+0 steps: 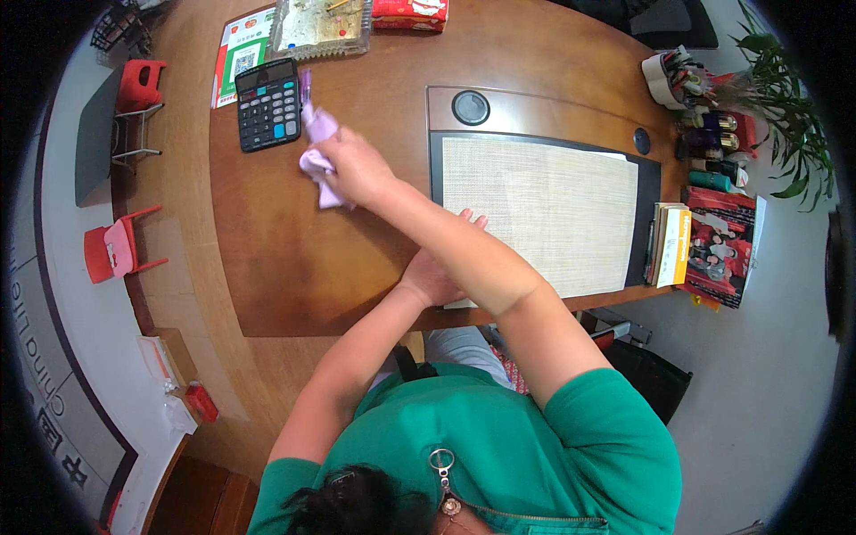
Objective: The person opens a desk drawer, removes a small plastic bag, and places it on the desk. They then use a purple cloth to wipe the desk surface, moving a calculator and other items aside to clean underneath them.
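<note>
My right hand (pixel 354 164) grips a crumpled light purple cloth (pixel 319 177) on the left part of the wooden desk (pixel 287 267). A purple pen-like item (pixel 306 87) lies just beyond the cloth, beside a black calculator (pixel 269 107). My right forearm crosses over my left hand (pixel 435 275), which rests at the near left edge of a beige woven mat (pixel 542 214). Two of its fingertips show past the forearm, slightly apart; the rest of the fingers are hidden. No object shows in that hand.
Far left on the desk are a printed code sheet (pixel 227 50), a clear plastic tray (pixel 321 47) and a red packet (pixel 409 15). Along the right stand a pen holder (pixel 662 80), small bottles (pixel 715 139), books (pixel 669 244) and a leafy plant (pixel 796 114).
</note>
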